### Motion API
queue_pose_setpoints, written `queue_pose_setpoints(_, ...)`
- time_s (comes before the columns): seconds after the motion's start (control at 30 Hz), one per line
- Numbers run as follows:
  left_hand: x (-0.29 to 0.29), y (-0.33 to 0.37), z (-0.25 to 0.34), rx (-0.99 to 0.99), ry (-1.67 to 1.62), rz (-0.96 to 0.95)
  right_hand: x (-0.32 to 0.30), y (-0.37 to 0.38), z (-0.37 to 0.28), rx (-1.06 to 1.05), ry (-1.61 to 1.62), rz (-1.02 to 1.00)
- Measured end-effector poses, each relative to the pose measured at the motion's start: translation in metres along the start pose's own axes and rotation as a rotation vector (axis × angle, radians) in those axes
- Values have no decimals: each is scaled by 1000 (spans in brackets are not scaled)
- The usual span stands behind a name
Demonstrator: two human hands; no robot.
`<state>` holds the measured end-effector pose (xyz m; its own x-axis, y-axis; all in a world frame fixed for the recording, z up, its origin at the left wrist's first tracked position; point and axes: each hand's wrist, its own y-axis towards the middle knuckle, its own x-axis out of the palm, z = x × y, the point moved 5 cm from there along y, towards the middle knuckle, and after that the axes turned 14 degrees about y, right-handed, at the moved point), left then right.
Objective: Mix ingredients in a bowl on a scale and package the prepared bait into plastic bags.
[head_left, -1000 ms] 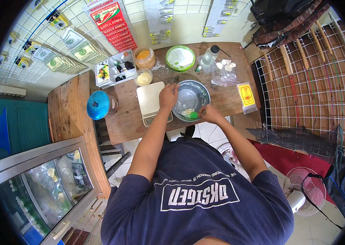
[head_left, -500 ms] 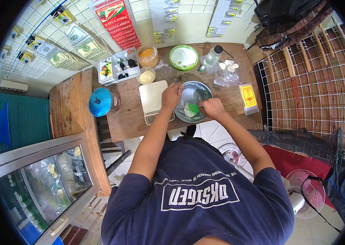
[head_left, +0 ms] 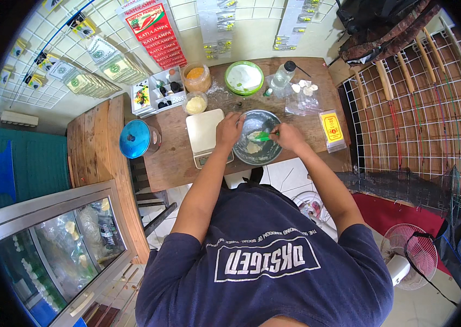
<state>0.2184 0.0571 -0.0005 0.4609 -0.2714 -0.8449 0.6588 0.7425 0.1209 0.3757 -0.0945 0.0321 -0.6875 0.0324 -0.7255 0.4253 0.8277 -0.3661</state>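
Note:
A grey metal mixing bowl sits near the front edge of the wooden table. My left hand is closed on the bowl's left rim. In my right hand is a green spatula, its blade down inside the bowl from the right side. Pale, pasty dough lies at the bottom of the bowl beside the blade, and smears of it coat the inner wall. A white kitchen scale stands just left of the bowl, by my left wrist.
Behind the bowl are a green bowl of white powder, a clear bottle, a tub of orange crumbs and a small tub of yellow powder. A blue-lidded container stands left; a yellow-labelled packet lies right.
My right hand and the spatula have moved slightly up and back in the bowl. The dough now shows apart from the blade, nearer me. My left hand stays on the rim.

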Motion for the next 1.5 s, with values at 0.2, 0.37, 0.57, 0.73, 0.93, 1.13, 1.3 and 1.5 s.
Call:
queue_pose_setpoints(0.2, -1, -2, 1, -12, 18, -20, 39, -10, 17, 82, 119, 22)
queue_pose_setpoints(0.37, -2, -4, 2, -9, 58, 0, 66, -16, 42, 104, 286, -41)
queue_pose_setpoints(0.57, 2, -5, -4, -20, 77, 16, 55, -12, 17, 90, -7, -71)
queue_pose_setpoints(0.73, 5, -3, -10, -114, 83, -45, 13, -18, -5, 211, -112, -50)
queue_pose_setpoints(0.93, 6, -3, -11, -161, 96, -53, 42, -12, 27, 194, -204, -69)
queue_pose_setpoints(1.13, 12, -6, -16, -162, 104, -92, 21, -1, 13, 154, -172, -119)
queue_pose_setpoints(1.3, 12, -7, -17, -160, 93, -51, 31, -3, -7, -38, -233, -140)
queue_pose_setpoints(1.5, 10, -8, -16, -167, 121, -80, 45, -1, -3, -162, -414, -104)
